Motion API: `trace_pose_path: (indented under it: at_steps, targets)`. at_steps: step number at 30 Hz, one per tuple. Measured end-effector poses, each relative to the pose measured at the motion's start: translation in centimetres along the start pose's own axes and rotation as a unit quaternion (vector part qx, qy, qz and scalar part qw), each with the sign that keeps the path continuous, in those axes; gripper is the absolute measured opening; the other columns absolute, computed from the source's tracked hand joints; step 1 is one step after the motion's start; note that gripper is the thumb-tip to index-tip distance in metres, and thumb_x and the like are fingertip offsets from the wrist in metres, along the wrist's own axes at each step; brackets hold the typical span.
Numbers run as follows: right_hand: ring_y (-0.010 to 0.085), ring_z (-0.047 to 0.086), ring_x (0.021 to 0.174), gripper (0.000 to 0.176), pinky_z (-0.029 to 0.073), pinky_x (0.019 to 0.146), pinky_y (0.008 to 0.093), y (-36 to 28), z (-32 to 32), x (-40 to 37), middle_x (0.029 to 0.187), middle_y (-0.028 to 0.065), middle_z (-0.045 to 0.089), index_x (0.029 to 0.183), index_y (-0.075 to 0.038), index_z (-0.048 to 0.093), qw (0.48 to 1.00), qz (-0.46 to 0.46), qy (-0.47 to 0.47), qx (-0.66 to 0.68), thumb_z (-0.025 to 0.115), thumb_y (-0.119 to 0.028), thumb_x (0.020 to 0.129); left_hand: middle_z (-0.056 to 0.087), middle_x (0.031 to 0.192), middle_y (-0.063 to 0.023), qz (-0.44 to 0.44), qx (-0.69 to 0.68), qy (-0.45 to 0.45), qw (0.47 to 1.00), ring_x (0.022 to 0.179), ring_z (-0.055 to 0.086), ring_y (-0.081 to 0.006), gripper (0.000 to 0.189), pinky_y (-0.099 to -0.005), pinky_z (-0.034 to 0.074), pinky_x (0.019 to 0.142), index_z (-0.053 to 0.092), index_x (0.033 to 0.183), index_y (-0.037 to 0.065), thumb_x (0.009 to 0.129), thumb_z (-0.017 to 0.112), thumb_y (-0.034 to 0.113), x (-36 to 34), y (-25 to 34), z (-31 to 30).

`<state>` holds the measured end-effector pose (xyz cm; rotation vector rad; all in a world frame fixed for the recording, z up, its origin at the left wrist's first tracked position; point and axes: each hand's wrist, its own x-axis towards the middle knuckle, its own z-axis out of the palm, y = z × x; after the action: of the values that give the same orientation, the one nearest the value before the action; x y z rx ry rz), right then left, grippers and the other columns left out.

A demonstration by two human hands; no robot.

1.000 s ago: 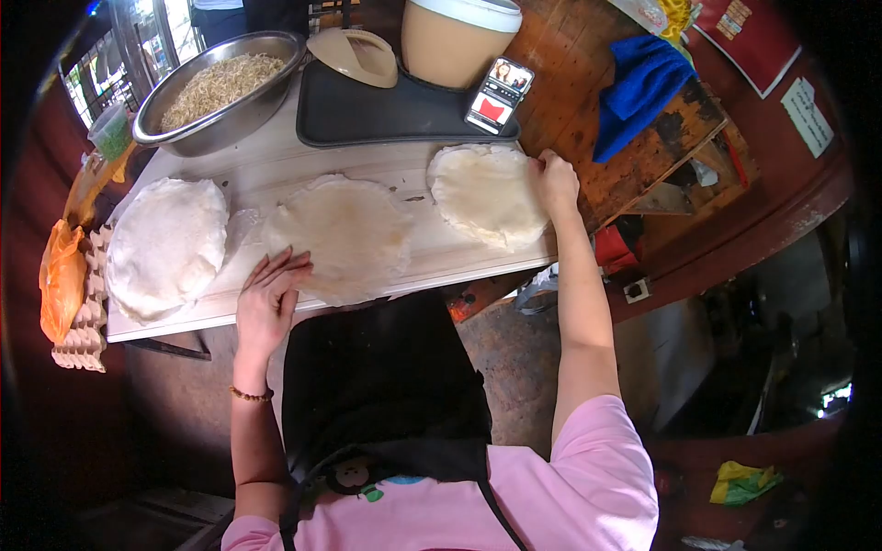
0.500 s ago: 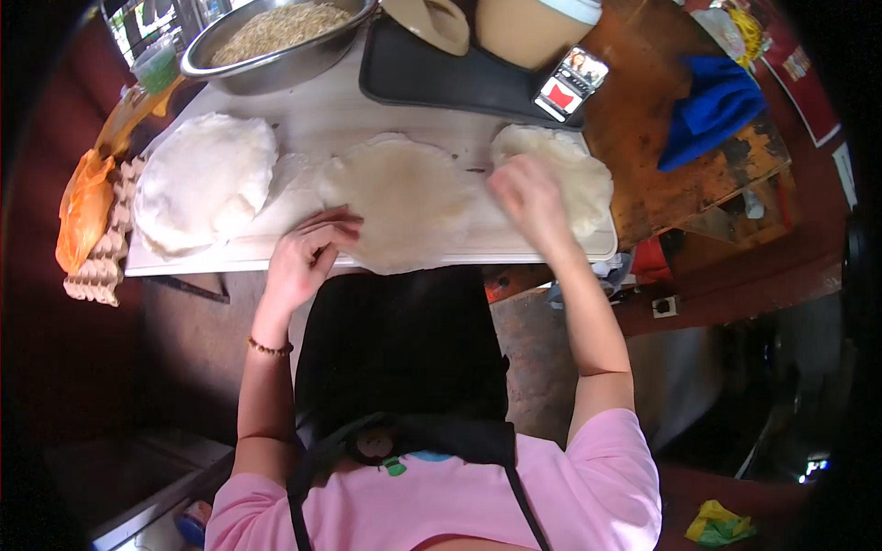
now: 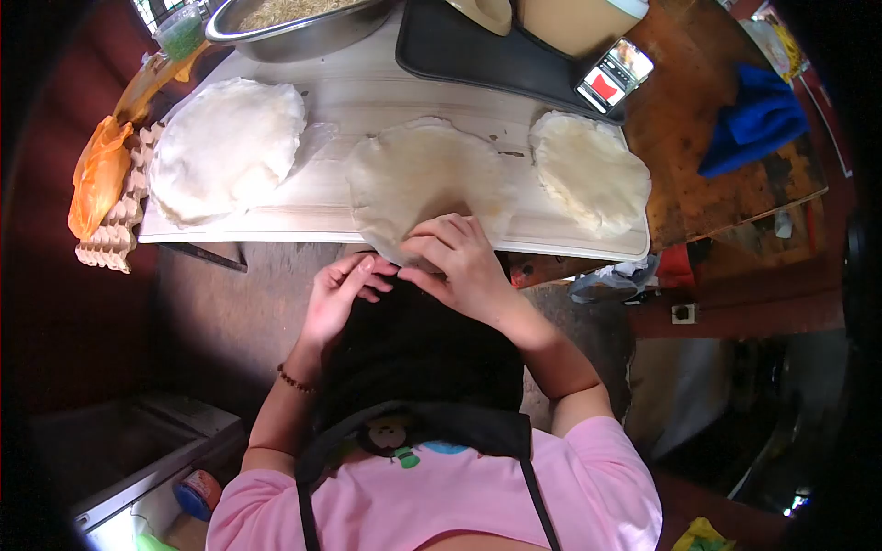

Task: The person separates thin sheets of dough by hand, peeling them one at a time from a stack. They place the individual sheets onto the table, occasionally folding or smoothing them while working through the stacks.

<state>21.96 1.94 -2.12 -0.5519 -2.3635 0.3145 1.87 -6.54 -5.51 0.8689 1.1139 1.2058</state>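
A thin, round, pale wrapper sheet (image 3: 427,170) lies flat at the middle of the board, its near edge hanging slightly over the front. My right hand (image 3: 464,271) is bent over that edge, fingers curled onto it with the thumb underneath. Just left of it, my left hand (image 3: 342,298) is held in front of the board, fingers apart and loosely bent, tips close to the sheet's edge. A white round stack of wrappers (image 3: 225,151) sits on the left. On the right lies a smaller, yellowish stack of wrappers (image 3: 591,174).
The pale board (image 3: 322,197) holds a metal bowl of shredded filling (image 3: 303,32) and a black tray (image 3: 459,60) at the back. A phone (image 3: 616,75) leans by a tan tub (image 3: 570,28). Egg cartons (image 3: 119,225) and an orange bag (image 3: 101,179) border the left; blue cloth (image 3: 758,119) lies right.
My right hand has come from the right stack to the middle sheet's near edge. My left hand has moved right and nearer to me. The view has shifted.
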Motion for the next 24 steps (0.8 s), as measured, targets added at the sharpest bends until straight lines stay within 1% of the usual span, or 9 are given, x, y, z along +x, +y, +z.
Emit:
trace_pose_path:
  at_steps: [4, 7, 9, 13, 15, 16, 19, 21, 24]
  targets:
    - [0.0244, 0.054, 0.093, 0.024, 0.04, 0.082, 0.0384, -0.6, 0.3, 0.3, 0.098, 0.0037, 0.058, 0.096, -0.01, 0.062, 0.999, 0.036, 0.026, -0.006, 0.073, -0.02, 0.077, 0.069, 0.096, -0.0075, -0.011, -0.067, 0.04, 0.997, 0.084, 0.067, -0.0148, 0.024, -0.0237, 0.051, 0.07, 0.066, 0.105, 0.001, 0.095, 0.059, 0.021, 0.8, 0.0, 1.3]
    - [0.0252, 0.055, 0.092, 0.022, 0.041, 0.082, 0.0377, -1.0, 0.5, 0.4, 0.097, 0.0047, 0.059, 0.096, -0.01, 0.063, 0.998, 0.047, 0.032, 0.003, 0.072, -0.02, 0.078, 0.07, 0.093, -0.0069, 0.004, -0.039, 0.011, 0.999, 0.084, 0.068, -0.0144, 0.023, -0.0239, 0.051, 0.07, 0.068, 0.102, 0.001, 0.094, 0.06, 0.021, 1.2, 0.3, 1.8]
    - [0.0253, 0.056, 0.091, 0.021, 0.041, 0.082, 0.038, -1.1, 0.5, 0.4, 0.096, 0.0048, 0.06, 0.095, -0.01, 0.063, 0.997, 0.059, 0.045, 0.002, 0.071, -0.019, 0.078, 0.071, 0.088, -0.006, 0.047, -0.011, -0.019, 0.999, 0.083, 0.068, -0.0124, 0.02, -0.0233, 0.05, 0.072, 0.069, 0.099, 0.001, 0.095, 0.059, 0.018, 1.3, 0.2, 1.8]
    - [0.0254, 0.058, 0.087, 0.015, 0.042, 0.082, 0.0389, -1.4, 0.3, 0.3, 0.091, 0.0053, 0.063, 0.093, -0.009, 0.065, 0.996, 0.075, 0.055, -0.003, 0.069, -0.017, 0.08, 0.071, 0.087, -0.0056, 0.087, 0.006, -0.025, 0.996, 0.083, 0.067, -0.0108, 0.018, -0.0225, 0.049, 0.075, 0.069, 0.098, 0.0, 0.095, 0.058, 0.015, 1.2, 0.3, 2.2]
    - [0.0252, 0.058, 0.087, 0.014, 0.042, 0.082, 0.0389, -1.6, 0.1, 0.3, 0.09, 0.0053, 0.063, 0.092, -0.009, 0.066, 0.997, 0.06, 0.051, -0.026, 0.069, -0.015, 0.08, 0.071, 0.087, -0.0054, 0.11, 0.033, -0.02, 0.993, 0.083, 0.066, -0.0101, 0.018, -0.0226, 0.048, 0.076, 0.069, 0.098, -0.001, 0.096, 0.056, 0.012, 1.2, 0.5, 2.5]
    - [0.0249, 0.058, 0.087, 0.013, 0.042, 0.082, 0.0388, -1.6, 0.1, 0.3, 0.089, 0.0052, 0.063, 0.092, -0.008, 0.066, 0.997, 0.046, 0.047, -0.048, 0.068, -0.013, 0.081, 0.071, 0.087, -0.0054, 0.11, 0.033, -0.02, 0.993, 0.083, 0.066, -0.0101, 0.018, -0.0226, 0.048, 0.076, 0.069, 0.098, -0.001, 0.096, 0.056, 0.012, 1.3, 0.4, 2.6]
    - [0.0259, 0.058, 0.086, 0.01, 0.042, 0.081, 0.0385, -1.5, 0.1, 0.2, 0.089, 0.0058, 0.062, 0.091, -0.007, 0.065, 0.997, 0.041, 0.045, -0.048, 0.066, -0.01, 0.081, 0.07, 0.086, -0.0055, 0.126, 0.046, -0.017, 0.991, 0.084, 0.065, -0.0092, 0.017, -0.0232, 0.048, 0.078, 0.069, 0.097, -0.002, 0.096, 0.056, 0.01, 1.3, 0.2, 2.5]
    - [0.0264, 0.057, 0.086, 0.009, 0.042, 0.081, 0.0385, -1.4, 0.1, 0.2, 0.089, 0.006, 0.062, 0.09, -0.007, 0.064, 0.997, 0.044, 0.043, -0.054, 0.066, -0.01, 0.081, 0.07, 0.087, -0.0058, 0.117, 0.082, -0.014, 0.99, 0.084, 0.063, -0.0083, 0.017, -0.0233, 0.048, 0.079, 0.068, 0.097, -0.002, 0.096, 0.056, 0.01, 1.3, 0.1, 2.3]
    - [0.0273, 0.057, 0.086, 0.009, 0.042, 0.081, 0.0384, -1.2, 0.2, 0.2, 0.088, 0.0064, 0.061, 0.088, -0.007, 0.062, 0.996, 0.045, 0.044, -0.063, 0.066, -0.009, 0.081, 0.07, 0.087, -0.0063, 0.124, 0.091, -0.012, 0.988, 0.084, 0.063, -0.0079, 0.017, -0.0231, 0.048, 0.08, 0.068, 0.096, -0.003, 0.096, 0.056, 0.01, 1.1, 0.3, 2.4]
